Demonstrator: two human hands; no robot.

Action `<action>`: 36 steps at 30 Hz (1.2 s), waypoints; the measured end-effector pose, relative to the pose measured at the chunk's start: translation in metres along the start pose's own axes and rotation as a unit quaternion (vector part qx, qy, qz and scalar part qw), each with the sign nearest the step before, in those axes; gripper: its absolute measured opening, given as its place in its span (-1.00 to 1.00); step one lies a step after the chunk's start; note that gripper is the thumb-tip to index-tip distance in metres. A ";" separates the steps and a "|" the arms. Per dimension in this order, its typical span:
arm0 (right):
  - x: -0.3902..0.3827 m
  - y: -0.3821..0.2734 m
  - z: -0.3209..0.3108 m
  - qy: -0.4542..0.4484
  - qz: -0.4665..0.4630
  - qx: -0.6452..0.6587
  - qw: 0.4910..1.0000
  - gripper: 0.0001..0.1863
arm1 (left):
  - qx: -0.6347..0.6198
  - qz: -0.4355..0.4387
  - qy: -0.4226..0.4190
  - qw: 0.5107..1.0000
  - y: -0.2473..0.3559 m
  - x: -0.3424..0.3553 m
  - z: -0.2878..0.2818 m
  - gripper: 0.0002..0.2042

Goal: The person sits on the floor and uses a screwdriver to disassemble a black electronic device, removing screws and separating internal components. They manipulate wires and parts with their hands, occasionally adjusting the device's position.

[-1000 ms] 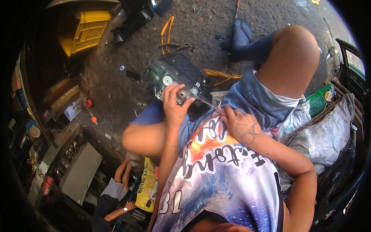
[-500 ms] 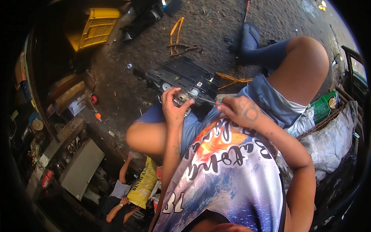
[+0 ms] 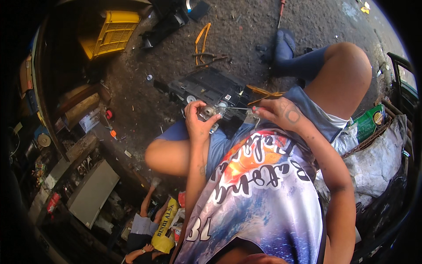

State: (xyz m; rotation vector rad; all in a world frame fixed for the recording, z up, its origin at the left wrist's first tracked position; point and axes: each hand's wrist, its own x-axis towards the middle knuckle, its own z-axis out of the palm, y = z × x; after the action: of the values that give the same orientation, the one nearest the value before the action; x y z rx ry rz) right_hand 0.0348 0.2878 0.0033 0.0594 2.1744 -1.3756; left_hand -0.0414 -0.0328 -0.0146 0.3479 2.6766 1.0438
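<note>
My left hand is closed around a small round metal part, thumb and fingers on opposite sides of it. My right hand grips a screwdriver, its handle mostly hidden in the fist. The thin shaft runs leftward to the metal part, almost level; its tip is too small to make out. Just beyond my hands lies a flat black plastic device casing with pale round pieces along its near edge.
On the dark ground ahead lie pliers with orange handles and a red-handled tool. A yellow crate stands far left. A white sack is at my right. At lower left, a co-worker's hands hold a yellow sack.
My right hand has shifted slightly up and right, and the screwdriver shaft has swung from slanting to nearly level. The left hand keeps its hold. The co-worker's yellow sack has moved lower.
</note>
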 end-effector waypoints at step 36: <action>0.090 0.037 0.029 -0.105 0.030 0.057 0.992 -0.42 | -0.012 0.053 0.012 0.998 -0.012 0.005 -0.009 -0.43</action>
State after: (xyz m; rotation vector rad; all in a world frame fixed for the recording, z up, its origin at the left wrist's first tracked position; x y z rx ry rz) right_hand -0.0163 0.2578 -0.0794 0.0206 1.9067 -1.4044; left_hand -0.0506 -0.0451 -0.0174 0.4792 2.6897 1.1171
